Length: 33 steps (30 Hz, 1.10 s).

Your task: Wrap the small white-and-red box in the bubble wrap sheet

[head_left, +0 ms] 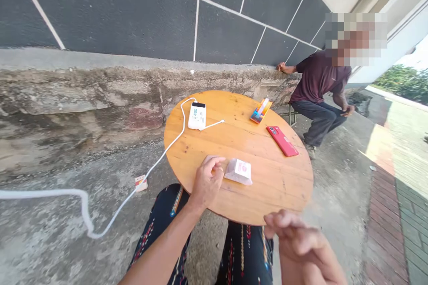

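A small packet in clear wrap with a white and pink printed label (242, 168) lies near the middle of the round wooden table (230, 138). My left hand (207, 180) rests just to its left, fingers loosely bent and thumb a little apart, with nothing visible in it. Packet and fingertips appear close but not clearly touching. Raised at the table's near right edge is my right hand (301, 240). Its fingers are half curled and slightly blurred, and I see nothing held there; part of the palm is cut off by the frame.
A white power bank (197, 116) with a white cable (160, 159) sits far left on the tabletop. An orange tape dispenser (261, 110) and a red phone (282, 141) lie at the right. A person (321, 80) sits beyond, by the wall. A small box (141, 183) is on the ground.
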Tool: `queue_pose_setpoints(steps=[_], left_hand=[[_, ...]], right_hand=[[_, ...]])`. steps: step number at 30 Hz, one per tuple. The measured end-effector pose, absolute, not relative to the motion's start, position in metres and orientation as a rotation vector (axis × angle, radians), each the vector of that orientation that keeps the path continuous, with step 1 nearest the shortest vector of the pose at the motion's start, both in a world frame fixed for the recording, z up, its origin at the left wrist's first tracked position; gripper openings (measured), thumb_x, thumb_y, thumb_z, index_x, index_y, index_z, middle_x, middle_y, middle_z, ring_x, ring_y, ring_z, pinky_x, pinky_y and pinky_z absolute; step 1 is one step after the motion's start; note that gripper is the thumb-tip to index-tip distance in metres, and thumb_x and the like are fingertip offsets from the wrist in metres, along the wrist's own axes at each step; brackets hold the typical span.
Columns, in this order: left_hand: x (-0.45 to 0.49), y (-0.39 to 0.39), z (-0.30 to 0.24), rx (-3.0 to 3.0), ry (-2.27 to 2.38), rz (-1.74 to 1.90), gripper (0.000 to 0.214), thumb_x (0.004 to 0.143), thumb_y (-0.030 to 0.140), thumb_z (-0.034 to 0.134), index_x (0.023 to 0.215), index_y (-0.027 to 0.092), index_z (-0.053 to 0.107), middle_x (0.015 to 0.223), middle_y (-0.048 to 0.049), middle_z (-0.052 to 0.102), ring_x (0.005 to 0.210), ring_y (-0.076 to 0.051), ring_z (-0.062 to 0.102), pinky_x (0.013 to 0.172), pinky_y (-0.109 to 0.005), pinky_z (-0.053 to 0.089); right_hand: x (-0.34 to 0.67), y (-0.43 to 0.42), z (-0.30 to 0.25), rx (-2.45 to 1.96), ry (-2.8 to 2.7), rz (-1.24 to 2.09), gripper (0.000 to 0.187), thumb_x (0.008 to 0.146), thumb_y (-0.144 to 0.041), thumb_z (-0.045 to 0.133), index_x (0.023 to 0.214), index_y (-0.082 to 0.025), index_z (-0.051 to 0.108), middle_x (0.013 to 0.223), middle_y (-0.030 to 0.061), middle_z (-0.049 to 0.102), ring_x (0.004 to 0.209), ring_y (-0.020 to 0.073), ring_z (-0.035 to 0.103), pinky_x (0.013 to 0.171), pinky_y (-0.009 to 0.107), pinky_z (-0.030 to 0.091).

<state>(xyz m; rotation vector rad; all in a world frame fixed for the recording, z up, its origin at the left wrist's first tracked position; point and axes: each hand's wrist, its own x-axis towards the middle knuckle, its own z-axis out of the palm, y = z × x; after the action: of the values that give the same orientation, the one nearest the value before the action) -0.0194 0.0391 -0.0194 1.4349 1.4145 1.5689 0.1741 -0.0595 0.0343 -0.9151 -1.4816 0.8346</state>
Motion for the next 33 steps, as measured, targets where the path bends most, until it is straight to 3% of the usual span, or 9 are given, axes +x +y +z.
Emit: queue_pose_setpoints(steps=[3,7,11,16,24,33], left_hand=[[-0.020,0.046,-0.013,1.443,1.430,1.484,0.027,0.079,0.011,0.049,0.100,0.017,0.065,0.097,-0.0049,0.063,0.087,-0.016,0.061,0.080,-0.029,0.050],[-0.018,0.064,0.001,1.534,1.425,1.301,0.027,0.076,0.014,0.054,0.100,0.017,0.066,0.095,-0.0047,0.063,0.082,-0.016,0.061,0.074,-0.028,0.051],[-0.018,0.076,0.003,1.579,1.331,1.280,0.026,0.077,0.020,0.057,0.101,0.019,0.066,0.103,-0.0051,0.064,0.091,-0.019,0.061,0.079,-0.029,0.050],[-0.022,0.072,-0.004,1.659,1.245,1.248,0.030,0.078,0.021,0.058,0.107,0.019,0.063,0.110,-0.0061,0.063,0.105,-0.022,0.057,0.094,-0.035,0.045],[-0.017,0.072,-0.012,1.865,1.284,1.229,0.034,0.082,0.028,0.058,0.114,0.018,0.056,0.116,-0.0075,0.059,0.111,-0.022,0.051,0.098,-0.038,0.041],[-0.011,0.072,-0.019,1.957,1.349,1.249,0.029,0.085,0.029,0.054,0.112,0.017,0.056,0.113,-0.0078,0.059,0.108,-0.022,0.051,0.097,-0.038,0.041]], right_hand=[[0.175,-0.051,0.022,-1.081,-1.376,0.793,0.013,0.085,-0.034,0.059,0.076,-0.027,0.054,0.090,0.0065,0.061,0.088,0.0273,0.061,0.074,0.041,0.051],[0.183,-0.036,0.006,-1.227,-1.369,0.635,0.015,0.088,-0.035,0.054,0.077,-0.026,0.060,0.089,0.0065,0.063,0.089,0.0277,0.060,0.079,0.043,0.048],[0.190,0.000,0.011,-1.297,-1.580,0.529,0.010,0.087,-0.032,0.057,0.083,-0.025,0.062,0.100,0.0065,0.064,0.099,0.0262,0.059,0.087,0.043,0.045],[0.187,0.049,0.022,-1.245,-1.927,0.402,0.010,0.087,-0.031,0.057,0.090,-0.025,0.064,0.109,0.0078,0.062,0.100,0.0239,0.059,0.085,0.040,0.048],[0.174,0.079,0.019,-1.234,-2.154,0.292,0.018,0.086,-0.032,0.061,0.102,-0.023,0.064,0.116,0.0083,0.059,0.108,0.0242,0.057,0.092,0.040,0.047],[0.168,0.089,0.014,-1.135,-2.253,-0.043,0.011,0.090,-0.021,0.055,0.090,-0.023,0.066,0.106,0.0068,0.064,0.095,0.0218,0.061,0.081,0.039,0.043]])
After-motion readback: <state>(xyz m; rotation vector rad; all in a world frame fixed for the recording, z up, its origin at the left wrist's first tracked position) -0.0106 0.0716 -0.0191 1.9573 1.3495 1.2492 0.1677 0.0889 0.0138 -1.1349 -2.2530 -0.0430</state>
